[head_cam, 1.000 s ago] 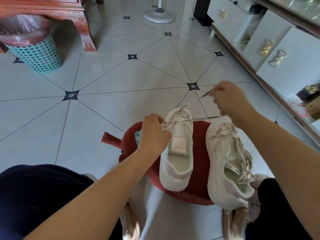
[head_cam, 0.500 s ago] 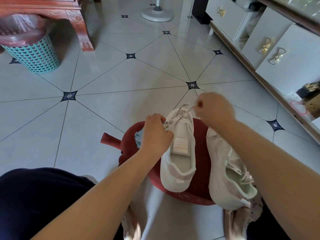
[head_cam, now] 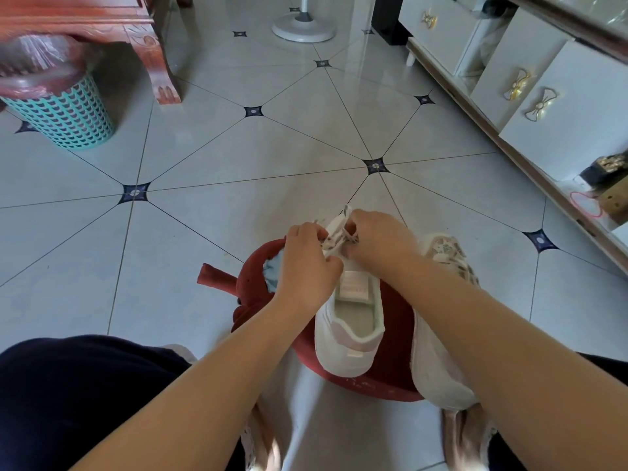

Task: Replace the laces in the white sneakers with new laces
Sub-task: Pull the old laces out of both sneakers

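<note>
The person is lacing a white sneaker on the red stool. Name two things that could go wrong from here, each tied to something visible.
1. The left hand and right hand crowd the lace at the toe of the sneaker, hiding the eyelets: one may be skipped, or the flat lace twisted.
2. The second sneaker overhangs the red stool under the right forearm: a nudge might tip it off.

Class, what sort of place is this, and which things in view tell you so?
Most likely a room in a home, perhaps a living room: a white cabinet with gold bow handles, a carved wooden table and a lined waste basket stand on a tiled floor.
</note>
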Motion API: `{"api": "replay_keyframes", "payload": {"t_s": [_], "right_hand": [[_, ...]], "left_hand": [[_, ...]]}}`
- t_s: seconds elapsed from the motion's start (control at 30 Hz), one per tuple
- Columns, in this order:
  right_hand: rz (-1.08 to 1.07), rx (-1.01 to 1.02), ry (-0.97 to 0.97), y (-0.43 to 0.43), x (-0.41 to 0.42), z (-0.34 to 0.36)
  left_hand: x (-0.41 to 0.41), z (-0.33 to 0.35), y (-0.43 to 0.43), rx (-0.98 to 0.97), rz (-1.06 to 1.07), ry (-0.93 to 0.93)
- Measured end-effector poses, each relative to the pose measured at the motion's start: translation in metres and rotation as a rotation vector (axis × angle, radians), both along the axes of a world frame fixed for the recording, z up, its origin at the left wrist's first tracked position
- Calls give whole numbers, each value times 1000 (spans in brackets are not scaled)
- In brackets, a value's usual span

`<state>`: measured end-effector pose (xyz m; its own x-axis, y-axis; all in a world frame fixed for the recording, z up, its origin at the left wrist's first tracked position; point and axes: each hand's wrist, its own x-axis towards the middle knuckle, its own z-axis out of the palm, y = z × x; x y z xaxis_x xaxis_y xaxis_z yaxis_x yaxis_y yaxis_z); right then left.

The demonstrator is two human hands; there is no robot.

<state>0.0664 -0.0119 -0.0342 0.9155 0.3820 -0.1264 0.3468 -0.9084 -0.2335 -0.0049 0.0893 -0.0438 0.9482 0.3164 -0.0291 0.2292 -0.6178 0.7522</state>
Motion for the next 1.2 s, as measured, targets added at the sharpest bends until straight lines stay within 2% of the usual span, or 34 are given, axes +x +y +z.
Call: {"api": "replay_keyframes", "payload": {"t_s": [0.07, 0.13, 0.2, 0.3, 0.4, 0.57, 0.67, 0.73, 0.83, 0.9, 0.97, 1.13, 1.2], "right_hand": [[39, -127, -113, 4, 1, -1], [33, -118, -151, 0, 9, 5], [-103, 4, -152, -18, 20, 17], [-309, 201, -262, -54, 33, 32], [-358, 296, -248, -64, 30, 31], [-58, 173, 22, -33, 14, 11], [-8, 108, 89, -15, 10, 3], [-20, 6, 32, -6, 8, -2], [51, -201, -163, 0, 8, -3], [95, -241, -228, -3, 12, 1], [21, -166, -251, -14, 20, 10], [-324, 99, -303, -60, 40, 41], [-280, 99, -219, -70, 41, 51]], "left_hand": [[1, -1, 0, 6, 5, 8], [2, 0, 1, -9, 14, 15], [2, 0, 1, -29, 25, 29], [2, 0, 1, -23, 30, 36], [3, 0, -1, -23, 31, 39], [2, 1, -2, -6, 22, 14], [2, 0, -1, -1, 14, 5], [2, -2, -1, 0, 9, 0], [4, -2, -2, 10, 10, 17], [5, -1, -1, -3, 16, 32], [6, 0, 0, -24, 25, 48], [3, 2, 1, -29, 35, 68], [2, 3, 0, -11, 22, 61]]}}
